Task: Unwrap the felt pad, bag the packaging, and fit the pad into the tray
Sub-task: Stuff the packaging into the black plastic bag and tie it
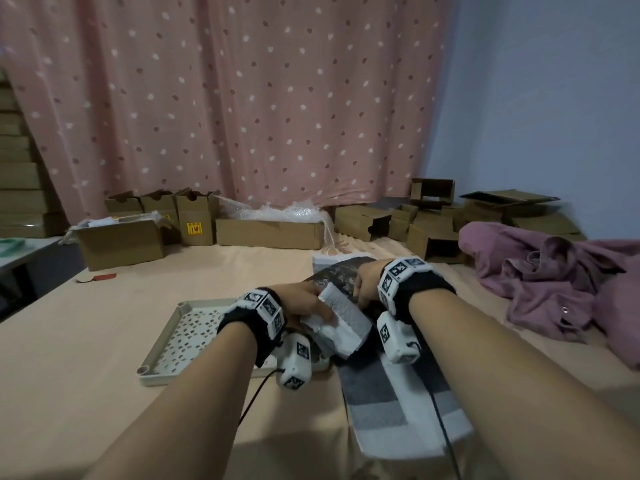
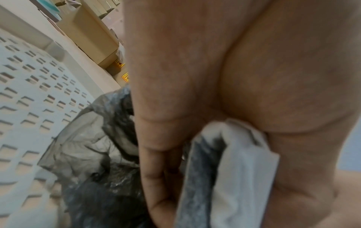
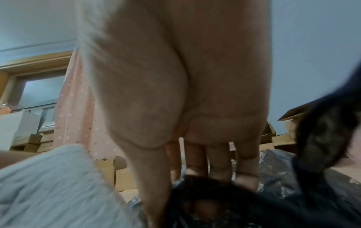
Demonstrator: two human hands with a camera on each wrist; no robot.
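My left hand (image 1: 306, 303) grips a crumpled wad of white packaging (image 1: 341, 322) just right of the tray. Its fingers (image 2: 160, 177) curl round the wad (image 2: 240, 169) in the left wrist view. My right hand (image 1: 363, 285) pinches the rim of a thin black plastic bag (image 1: 332, 277) beside the wad. The right wrist view has fingertips (image 3: 244, 177) on the bag's dark edge (image 3: 210, 194) and the wad (image 3: 48, 185) at the left. The beige perforated tray (image 1: 173, 341) lies flat at the left. The grey striped felt pad (image 1: 388, 403) lies flat under my right forearm.
Open cardboard boxes (image 1: 121, 242) and bubble wrap (image 1: 284, 213) line the far edge below a pink dotted curtain. A purple garment (image 1: 554, 285) is heaped at the right. A red-and-brown tag (image 1: 100, 277) lies far left. Wrist camera cables trail toward me.
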